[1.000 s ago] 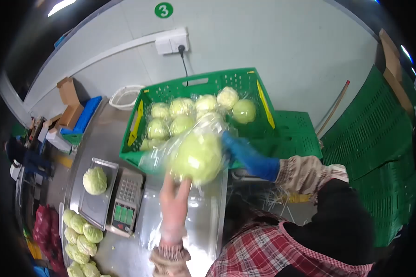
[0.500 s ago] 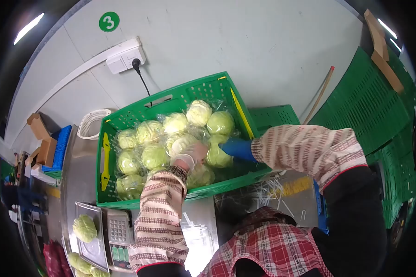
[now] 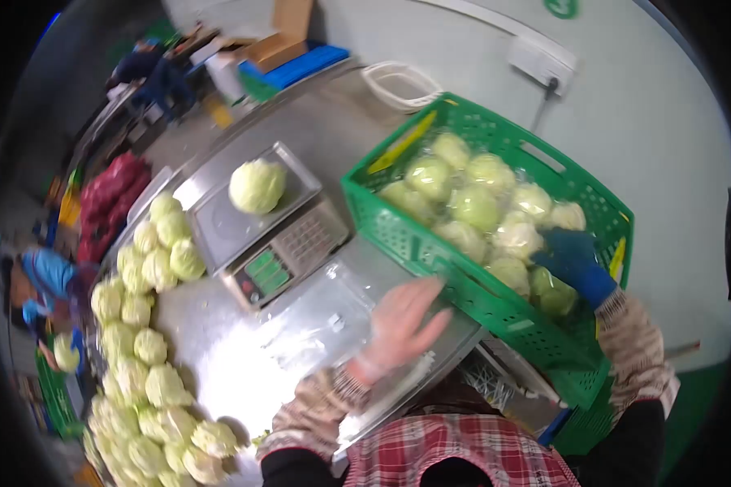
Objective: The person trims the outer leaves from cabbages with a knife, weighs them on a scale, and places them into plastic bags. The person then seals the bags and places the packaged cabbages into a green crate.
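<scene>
My left hand (image 3: pixel 402 325), in a thin clear glove, hovers over a steel table with its fingers spread and nothing held. Beneath and beside it lie clear plastic bags (image 3: pixel 313 312). My right hand (image 3: pixel 577 264), in a blue glove, is inside the green crate (image 3: pixel 471 300), lying over wrapped cabbages with its fingers stretched out, partly blurred. Several cabbages in clear film (image 3: pixel 475 207) fill much of that crate. One bare cabbage (image 3: pixel 257 186) sits on the tray of a weighing scale (image 3: pixel 280 252), left of the crate.
Several unwrapped cabbages (image 3: pixel 134 377) are heaped along the table's left edge. A white basket (image 3: pixel 402 87) stands behind the crate. Red net sacks (image 3: pixel 114 199) lie beyond the table. Other people (image 3: pixel 49 272) are at the far left. A socket (image 3: pixel 542 63) is on the wall.
The view has swung left, showing the heap of cabbages. My left hand has left the crate and moved over the table, fingers spread. My right hand stays in the crate.
</scene>
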Motion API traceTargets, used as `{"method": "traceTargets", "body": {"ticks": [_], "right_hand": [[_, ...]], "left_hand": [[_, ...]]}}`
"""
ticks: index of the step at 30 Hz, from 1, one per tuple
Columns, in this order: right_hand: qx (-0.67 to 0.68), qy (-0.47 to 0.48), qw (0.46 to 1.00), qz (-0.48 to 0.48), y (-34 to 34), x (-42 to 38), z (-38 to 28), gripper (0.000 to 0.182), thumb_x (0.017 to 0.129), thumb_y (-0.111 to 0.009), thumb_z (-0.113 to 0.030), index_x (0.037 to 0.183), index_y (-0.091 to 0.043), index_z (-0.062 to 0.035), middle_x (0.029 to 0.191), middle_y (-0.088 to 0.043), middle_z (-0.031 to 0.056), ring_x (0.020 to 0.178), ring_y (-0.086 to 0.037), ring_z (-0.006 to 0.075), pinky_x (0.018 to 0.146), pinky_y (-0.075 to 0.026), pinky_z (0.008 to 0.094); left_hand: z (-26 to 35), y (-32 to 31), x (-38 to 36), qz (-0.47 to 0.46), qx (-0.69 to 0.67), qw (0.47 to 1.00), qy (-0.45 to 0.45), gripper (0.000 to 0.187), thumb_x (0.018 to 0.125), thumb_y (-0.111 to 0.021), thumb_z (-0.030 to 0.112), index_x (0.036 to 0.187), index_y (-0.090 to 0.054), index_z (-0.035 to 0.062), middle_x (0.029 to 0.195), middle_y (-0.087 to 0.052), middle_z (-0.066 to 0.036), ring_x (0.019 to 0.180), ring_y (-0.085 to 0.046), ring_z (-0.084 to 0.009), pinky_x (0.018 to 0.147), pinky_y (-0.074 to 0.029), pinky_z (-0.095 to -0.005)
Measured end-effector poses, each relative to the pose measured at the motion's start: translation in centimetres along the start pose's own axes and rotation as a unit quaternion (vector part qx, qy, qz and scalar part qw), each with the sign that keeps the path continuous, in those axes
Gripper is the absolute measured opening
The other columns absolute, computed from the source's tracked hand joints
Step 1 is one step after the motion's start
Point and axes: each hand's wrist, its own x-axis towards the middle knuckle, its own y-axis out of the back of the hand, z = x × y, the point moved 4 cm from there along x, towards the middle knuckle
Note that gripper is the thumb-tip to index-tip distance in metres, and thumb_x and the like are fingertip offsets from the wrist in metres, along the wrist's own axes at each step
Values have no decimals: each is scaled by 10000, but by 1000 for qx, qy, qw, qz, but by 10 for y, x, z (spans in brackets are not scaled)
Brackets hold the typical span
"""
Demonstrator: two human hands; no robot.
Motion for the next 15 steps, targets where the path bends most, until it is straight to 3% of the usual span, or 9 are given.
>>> {"method": "traceTargets", "body": {"ticks": [1,2,3,5,6,8,9,11,15], "right_hand": [[89,62,988,111,21,16,-44,382,693,-731,-307,961,-648,-49,820,-632,114,749,-613,279,636,-468,388],[208,118,961,141,34,28,-92,352,673,-754,-226,954,-639,-48,834,-623,113,779,-604,282,672,-471,385],[282,170,939,94,28,37,-141,337,679,-757,-233,940,-642,-52,861,-621,105,788,-599,281,703,-474,372],[385,328,863,11,-50,31,-216,377,700,-746,-316,948,-636,-54,896,-621,106,852,-590,275,768,-459,380],[318,334,882,-94,-89,26,-254,387,711,-727,-368,929,-626,-64,885,-610,108,872,-578,272,778,-449,391],[286,364,866,-191,-144,16,-297,352,698,-729,-393,897,-632,-118,841,-592,83,820,-577,281,745,-454,393],[285,371,862,-195,-167,9,-309,352,698,-729,-393,897,-632,-118,841,-592,83,820,-577,281,745,-454,393],[236,485,827,-159,-205,-5,-327,319,683,-740,-389,808,-617,-123,791,-565,80,788,-576,267,728,-449,405],[317,415,799,-299,-262,-1,-329,302,705,-728,-386,768,-630,-107,784,-595,88,784,-583,269,708,-441,397]], "left_hand": [[-15,14,-41,-11,24,999,32,384,743,-677,103,1101,-570,13,1044,-608,-161,933,-586,-349,814,-474,-395],[-27,26,-79,-16,53,994,98,374,747,-675,104,1094,-571,11,1048,-609,-161,942,-585,-346,823,-473,-396],[-37,38,-112,-25,81,984,158,364,751,-673,105,1087,-573,8,1052,-609,-162,950,-584,-342,832,-473,-397],[-39,69,-167,-9,149,963,223,372,764,-675,169,1094,-577,28,1060,-607,-154,941,-588,-327,810,-481,-394],[-37,81,-188,-4,155,961,229,372,764,-675,169,1094,-577,28,1060,-607,-154,941,-588,-327,810,-481,-394],[-35,110,-222,44,215,936,275,362,756,-681,167,1074,-581,25,1053,-608,-152,935,-591,-326,804,-485,-395],[-32,123,-232,45,231,929,287,365,751,-685,164,1073,-582,26,1054,-608,-152,935,-591,-327,803,-485,-394],[-25,138,-250,42,251,918,305,360,752,-684,176,1066,-584,30,1058,-608,-146,942,-591,-323,807,-486,-392],[-10,142,-266,-3,226,915,334,375,777,-659,204,1100,-576,32,1101,-591,-151,996,-571,-318,847,-466,-399]]}}
